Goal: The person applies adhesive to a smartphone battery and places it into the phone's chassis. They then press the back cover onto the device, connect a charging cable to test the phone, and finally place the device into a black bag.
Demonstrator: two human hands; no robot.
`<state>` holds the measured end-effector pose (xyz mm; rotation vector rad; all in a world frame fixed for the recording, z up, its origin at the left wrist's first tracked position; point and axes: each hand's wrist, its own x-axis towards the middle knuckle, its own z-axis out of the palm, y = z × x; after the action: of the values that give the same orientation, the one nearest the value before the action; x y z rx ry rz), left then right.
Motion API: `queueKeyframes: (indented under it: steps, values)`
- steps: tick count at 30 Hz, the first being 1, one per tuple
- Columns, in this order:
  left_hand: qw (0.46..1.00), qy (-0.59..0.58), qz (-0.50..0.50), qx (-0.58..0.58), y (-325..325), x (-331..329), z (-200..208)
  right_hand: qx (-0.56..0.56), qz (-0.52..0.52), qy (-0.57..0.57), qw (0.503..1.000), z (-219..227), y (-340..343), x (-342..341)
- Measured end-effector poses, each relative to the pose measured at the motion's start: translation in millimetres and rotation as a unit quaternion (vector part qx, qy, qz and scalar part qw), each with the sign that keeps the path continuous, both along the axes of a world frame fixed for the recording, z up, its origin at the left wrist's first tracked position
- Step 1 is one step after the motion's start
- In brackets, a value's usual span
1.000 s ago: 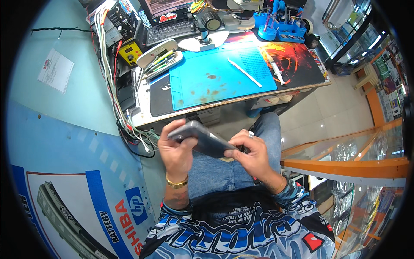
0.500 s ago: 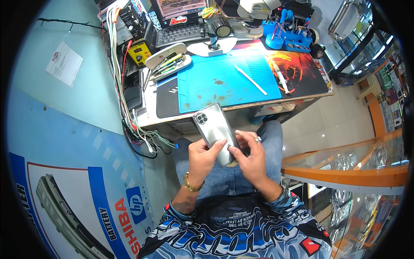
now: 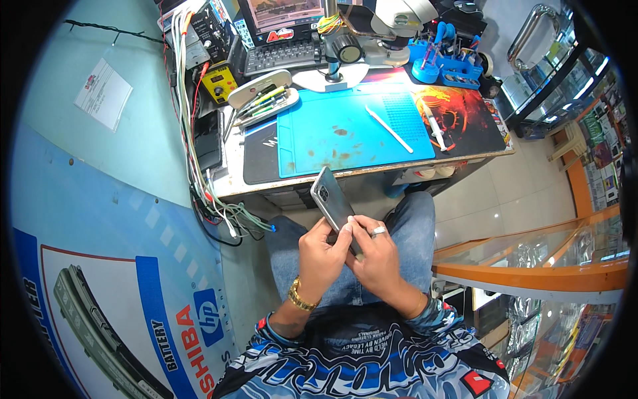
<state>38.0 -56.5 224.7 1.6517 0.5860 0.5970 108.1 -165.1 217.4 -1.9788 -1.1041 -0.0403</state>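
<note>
A silver-grey smartphone [image 3: 337, 201] is held tilted over my lap, its back and camera block partly turned to view. My left hand [image 3: 323, 255] grips its lower left side, the thumb across the back. My right hand [image 3: 375, 258], with a ring, closes on the lower right edge, its thumb and fingertips meeting the left thumb. The fingers behind the phone are hidden. Beyond the phone, a blue work mat [image 3: 312, 143] lies on the desk, with a white pen-like stick [image 3: 389, 130] on it.
On the desk stand a microscope [image 3: 345, 50], a laptop keyboard [image 3: 279, 56], an open case of tools [image 3: 266, 103], a syringe [image 3: 433, 126] and a blue tool organizer [image 3: 458, 70]. Cables [image 3: 183, 120] hang at the left edge. A glass counter [image 3: 531, 246] is at the right.
The phone has turned from showing its back broadly to a more edge-on tilt. My right hand has moved left, bringing both thumbs together at the phone's lower part.
</note>
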Motion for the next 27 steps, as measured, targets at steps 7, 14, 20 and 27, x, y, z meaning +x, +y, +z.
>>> queueKeyframes:
  steps: [7, 14, 20, 27]
  values:
    - [0.993, -0.085, 0.029, 0.074, 5.0, 1.6, 0.9, 0.071, 0.016, 0.025, 0.997, -0.6, -2.5, 8.5]
    - [0.953, -0.146, -0.066, -0.259, 25.1, 7.8, -5.9, 0.197, 0.084, 0.526, 0.823, 6.2, -5.5, 37.9]
    - [0.962, -0.105, -0.064, -0.245, 28.6, 15.8, 0.3, 0.104, 0.048, 0.535, 0.837, 9.6, -6.0, 59.0]
    - [0.966, -0.151, -0.112, -0.180, 34.4, 25.1, -7.4, 0.146, 0.092, 0.454, 0.874, 17.6, -8.5, 79.2]
